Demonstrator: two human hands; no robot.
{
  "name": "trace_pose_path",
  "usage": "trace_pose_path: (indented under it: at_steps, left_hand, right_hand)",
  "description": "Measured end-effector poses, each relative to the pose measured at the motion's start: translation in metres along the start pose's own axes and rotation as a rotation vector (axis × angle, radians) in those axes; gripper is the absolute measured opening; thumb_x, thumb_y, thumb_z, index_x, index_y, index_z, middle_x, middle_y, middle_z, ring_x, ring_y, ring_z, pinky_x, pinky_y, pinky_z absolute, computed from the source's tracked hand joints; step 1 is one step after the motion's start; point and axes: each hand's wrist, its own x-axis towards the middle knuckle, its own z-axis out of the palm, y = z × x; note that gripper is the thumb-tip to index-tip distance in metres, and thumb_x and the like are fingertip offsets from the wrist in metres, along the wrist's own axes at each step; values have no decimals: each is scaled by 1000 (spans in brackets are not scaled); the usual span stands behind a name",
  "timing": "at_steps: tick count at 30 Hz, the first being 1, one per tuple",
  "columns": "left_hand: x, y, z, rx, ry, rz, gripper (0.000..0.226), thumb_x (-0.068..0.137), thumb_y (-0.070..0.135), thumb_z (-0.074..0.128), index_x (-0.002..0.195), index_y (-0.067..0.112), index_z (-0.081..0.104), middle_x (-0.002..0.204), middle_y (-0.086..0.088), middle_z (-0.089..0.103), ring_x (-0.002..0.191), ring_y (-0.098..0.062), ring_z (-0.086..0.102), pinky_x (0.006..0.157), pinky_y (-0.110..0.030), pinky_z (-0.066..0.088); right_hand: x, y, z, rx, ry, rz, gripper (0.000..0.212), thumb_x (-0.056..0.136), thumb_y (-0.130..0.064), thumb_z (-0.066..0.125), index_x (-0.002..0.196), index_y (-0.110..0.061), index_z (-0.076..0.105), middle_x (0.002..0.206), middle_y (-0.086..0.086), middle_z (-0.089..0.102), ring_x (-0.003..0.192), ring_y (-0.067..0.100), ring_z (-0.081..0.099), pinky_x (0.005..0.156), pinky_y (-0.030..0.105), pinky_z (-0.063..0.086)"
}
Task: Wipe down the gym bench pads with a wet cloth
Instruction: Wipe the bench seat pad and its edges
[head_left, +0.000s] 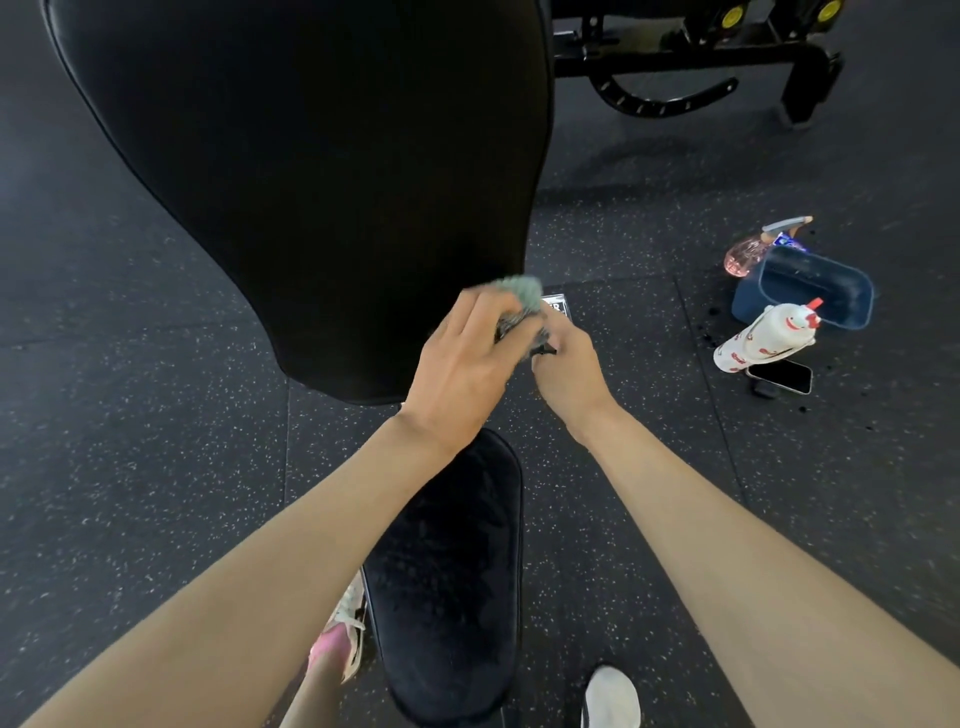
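1. The cloth (519, 297), grey-green and bunched, sits at the lower right edge of the back pad (311, 182), between both hands. It looks as if it is being gathered or refolded there rather than spread flat for a stroke.
2. The left hand (467, 358) lies over the cloth from the left. Its fingers (498, 317) curl round the bunch and hold it against the pad's edge, probably to keep the wad firm.
3. The right hand (569, 366) meets it from the right. Its fingers are tightly curled and seem to pinch the cloth's lower end, though blur hides the exact hold. A small dark bit shows at the fingertips, and I cannot tell what it is.
4. The back pad is tilted up and looks evenly dark. The seat pad (447, 571) below the wrists shows mottled streaks, which I read as a wet film, so it has likely been wiped.
5. The supplies stand on the floor (130, 467) to the right, well apart from the pads: a blue tub (852, 306), a pink spray bottle (745, 257) just behind it, a white bottle (758, 338) in front and a phone (787, 375) beside that. This keeps them within reach but out of the wiping path.
6. The shoes (612, 699) straddle the seat pad, so both arms reach the back pad squarely.
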Motion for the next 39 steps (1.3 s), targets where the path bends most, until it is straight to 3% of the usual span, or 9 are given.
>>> trace_pose_path:
  at_steps: [4, 10, 14, 17, 21, 27, 31, 34, 39]
  left_hand:
    - [37, -2, 4, 117, 161, 76, 19, 87, -1, 57, 100, 1, 71, 106, -8, 43, 98, -23, 44, 83, -31, 46]
    - [-9, 1, 23, 165, -250, -22, 36, 54, -2, 83, 87, 5, 71, 92, -8, 64, 86, -22, 56, 71, -28, 52]
    - [0, 1, 12, 69, -65, 9, 23, 78, -5, 57, 95, 3, 70, 103, -7, 49, 93, -22, 44, 65, -26, 48]
    - [23, -2, 7, 62, 129, 43, 23, 87, -1, 52, 101, 2, 70, 107, -6, 41, 98, -23, 45, 73, -27, 47]
    - [24, -9, 15, 170, 7, 98, 14, 77, 0, 70, 89, 6, 70, 99, -7, 58, 94, -20, 48, 80, -28, 47]
    - [-5, 4, 4, -31, -298, -158, 40, 58, -16, 73, 93, 2, 68, 102, -8, 52, 90, -24, 51, 45, -28, 49]
    - [-10, 4, -32, -77, -7, -245, 41, 72, -18, 60, 107, 4, 64, 111, -6, 38, 99, -25, 45, 61, -32, 54]
    - [6, 0, -66, -63, 332, -363, 39, 78, -13, 44, 108, 11, 53, 109, -5, 35, 99, -22, 43, 86, -19, 42]
    - [42, -27, -95, -1, 588, -593, 40, 68, -18, 37, 94, 3, 59, 101, -12, 46, 92, -18, 41, 83, -16, 39]
  right_hand:
    - [1, 1, 3, -35, -22, 23, 67, 82, 17, 34, 140, -13, 46, 133, 2, 57, 127, 13, 48, 105, 29, 43]
    - [-3, -4, -3, 35, -61, 54, 68, 81, 20, 34, 134, -18, 53, 116, -9, 63, 110, 1, 55, 95, 20, 46]
    - [-7, -5, -7, 7, -66, 86, 65, 83, 19, 32, 129, -21, 54, 106, -16, 61, 97, -3, 56, 80, 6, 42]
    - [-10, -7, -9, 6, -80, 94, 65, 87, 20, 31, 142, -12, 42, 127, -10, 49, 125, 4, 41, 100, 14, 31]
    - [-14, -13, -6, -10, -44, 87, 67, 85, 22, 31, 139, -13, 47, 109, -14, 54, 104, -4, 50, 88, 5, 39]
    - [-18, -33, -6, 17, 35, 95, 69, 84, 19, 34, 145, -12, 39, 134, 4, 54, 127, 15, 49, 96, 18, 41]
    - [-30, -58, -6, -4, 30, 36, 69, 90, 17, 39, 151, -14, 26, 146, 2, 40, 133, 12, 39, 82, -4, 32]
    - [-34, -73, -3, 5, 4, -19, 77, 91, 16, 43, 154, -19, 16, 154, -2, 28, 142, 11, 25, 103, 10, 27]
    - [-33, -84, 6, -7, -10, -60, 83, 87, 18, 44, 153, -24, 18, 149, -7, 37, 139, 9, 31, 102, 13, 29]
